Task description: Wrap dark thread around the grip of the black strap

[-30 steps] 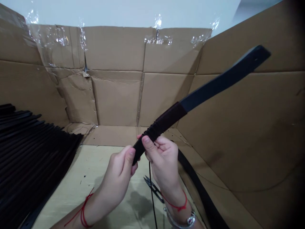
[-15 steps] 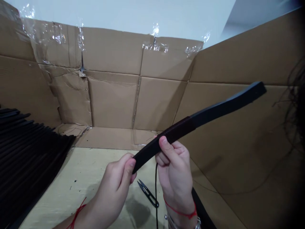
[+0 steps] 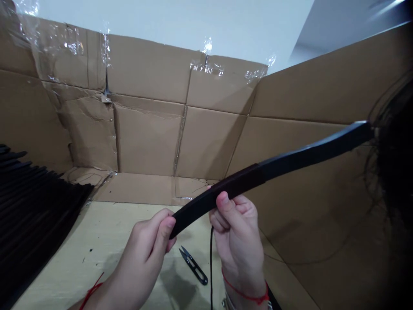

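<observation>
A long, curved black strip (image 3: 303, 156), its exact kind unclear, slants up to the right above the table. A dark brown cord wrapping (image 3: 247, 178) covers its middle. My left hand (image 3: 151, 241) pinches the lower left end between thumb and fingers. My right hand (image 3: 237, 228) grips the strip just left of the wrapping, thumb in front and fingers behind. From under the right hand a thin dark cord (image 3: 211, 267) hangs down past the bottom edge. Black thread snips (image 3: 193, 265) lie on the table between my wrists, touched by neither hand.
Many black strips (image 3: 35, 215) are stacked at the left. Taped cardboard walls (image 3: 145, 137) enclose the pale table (image 3: 116, 224) at the back and sides. Small dark scraps lie on the tabletop. Dark hair (image 3: 395, 159) blurs the right edge.
The camera view has shifted slightly. The strip's far end reaches further right and sits a little lower, its slope flatter. Both hands keep the same grip.
</observation>
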{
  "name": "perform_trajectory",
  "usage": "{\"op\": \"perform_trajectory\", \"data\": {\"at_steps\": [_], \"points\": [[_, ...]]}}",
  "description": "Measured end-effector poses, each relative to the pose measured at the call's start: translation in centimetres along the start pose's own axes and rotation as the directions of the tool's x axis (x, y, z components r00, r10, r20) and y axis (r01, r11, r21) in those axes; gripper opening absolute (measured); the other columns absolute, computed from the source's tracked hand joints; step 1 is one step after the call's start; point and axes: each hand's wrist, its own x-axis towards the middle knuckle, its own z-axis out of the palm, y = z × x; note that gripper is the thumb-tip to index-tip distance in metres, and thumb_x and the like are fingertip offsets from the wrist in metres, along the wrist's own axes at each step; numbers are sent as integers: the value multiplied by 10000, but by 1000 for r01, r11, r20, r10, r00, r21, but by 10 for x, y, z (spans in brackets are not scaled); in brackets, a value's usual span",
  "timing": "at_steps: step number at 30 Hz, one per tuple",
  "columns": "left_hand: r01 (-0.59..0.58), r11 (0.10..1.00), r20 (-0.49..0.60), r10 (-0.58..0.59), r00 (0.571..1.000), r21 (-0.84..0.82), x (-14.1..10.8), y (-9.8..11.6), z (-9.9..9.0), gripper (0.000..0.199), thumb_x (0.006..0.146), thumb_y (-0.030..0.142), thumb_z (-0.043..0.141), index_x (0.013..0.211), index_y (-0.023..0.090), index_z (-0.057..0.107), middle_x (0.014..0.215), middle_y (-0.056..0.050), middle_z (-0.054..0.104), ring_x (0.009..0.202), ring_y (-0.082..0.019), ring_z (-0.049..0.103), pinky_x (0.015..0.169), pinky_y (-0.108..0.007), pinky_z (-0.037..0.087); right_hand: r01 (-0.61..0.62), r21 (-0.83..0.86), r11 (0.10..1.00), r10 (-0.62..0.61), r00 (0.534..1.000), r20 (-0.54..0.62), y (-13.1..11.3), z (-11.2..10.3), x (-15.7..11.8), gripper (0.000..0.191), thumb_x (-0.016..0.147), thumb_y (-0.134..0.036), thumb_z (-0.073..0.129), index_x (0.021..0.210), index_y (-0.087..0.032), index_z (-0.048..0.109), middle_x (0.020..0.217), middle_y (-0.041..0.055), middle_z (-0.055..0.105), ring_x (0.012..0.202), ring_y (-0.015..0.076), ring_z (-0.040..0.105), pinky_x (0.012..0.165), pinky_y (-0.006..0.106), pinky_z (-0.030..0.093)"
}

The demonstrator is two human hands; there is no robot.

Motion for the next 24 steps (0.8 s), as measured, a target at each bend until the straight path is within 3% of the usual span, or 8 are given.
{"op": "perform_trajectory", "data": {"at_steps": [5, 10, 12, 14, 16, 18, 21, 24], "points": [[206, 962, 157, -179, 971, -178, 4, 10, -30, 466, 899, 585, 387, 696, 174, 472, 525, 45, 433, 457, -57, 367, 452, -179, 280, -43, -19, 999, 46, 980, 192, 6, 3, -1, 362, 806, -492, 701, 1022, -202, 702, 515, -100, 172, 409, 42, 77, 356, 197, 99], [392, 882, 504, -221, 835, -262, 7, 4, -46, 530, 890, 645, 280, 805, 178, 515, 453, 82, 355, 356, -45, 251, 386, -179, 223, 81, -197, 977, -51, 987, 150, 10, 9, -11, 357, 731, -491, 765, 967, -223, 754, 525, -38, 378, 418, 68, 202, 364, 236, 160], [277, 944, 457, -171, 873, -178, 9, 3, -43, 513, 869, 666, 326, 804, 186, 498, 495, 66, 399, 410, -58, 316, 425, -181, 254, 97, -261, 960, -85, 995, 58, 13, 12, -12, 317, 709, -464, 788, 897, -210, 764, 576, 5, 481, 446, 91, 301, 368, 244, 202], [85, 996, 218, -88, 972, 22, 11, 3, -38, 445, 854, 625, 448, 772, 187, 471, 574, 49, 435, 517, -67, 369, 492, -179, 264, 54, -257, 965, -52, 999, 17, 16, 13, -9, 319, 726, -454, 775, 914, -197, 760, 569, 7, 492, 453, 97, 338, 365, 236, 217], [33, 989, 53, -41, 998, 144, 14, 4, -39, 423, 865, 579, 478, 729, 180, 443, 627, 43, 407, 578, -67, 349, 526, -180, 244, -13, -215, 977, 29, 997, 69, 18, 12, -4, 342, 733, -448, 771, 954, -187, 752, 523, -22, 449, 423, 78, 297, 357, 219, 195], [125, 991, 197, -131, 972, 41, 17, 3, -42, 456, 873, 606, 421, 722, 176, 440, 620, 54, 330, 541, -59, 274, 495, -183, 204, -60, -174, 983, 90, 981, 173, 19, 10, -1, 332, 710, -444, 789, 905, -177, 755, 490, -45, 411, 397, 53, 228, 353, 209, 156], [285, 954, 512, -200, 835, -92, 19, 2, -45, 547, 879, 660, 275, 770, 170, 492, 575, 54, 348, 464, -59, 276, 459, -195, 228, -23, -166, 986, 50, 985, 163, 22, 11, 0, 260, 702, -405, 803, 801, -172, 748, 477, -50, 394, 395, 55, 218, 363, 219, 168], [101, 992, 246, -116, 962, 74, 17, 2, -39, 510, 909, 603, 293, 711, 173, 484, 588, 11, 478, 524, -84, 431, 529, -203, 312, 30, -192, 981, -28, 1000, 9, 25, 13, 1, 232, 748, -380, 773, 850, -173, 741, 474, -60, 340, 408, 72, 237, 377, 231, 197]]}}
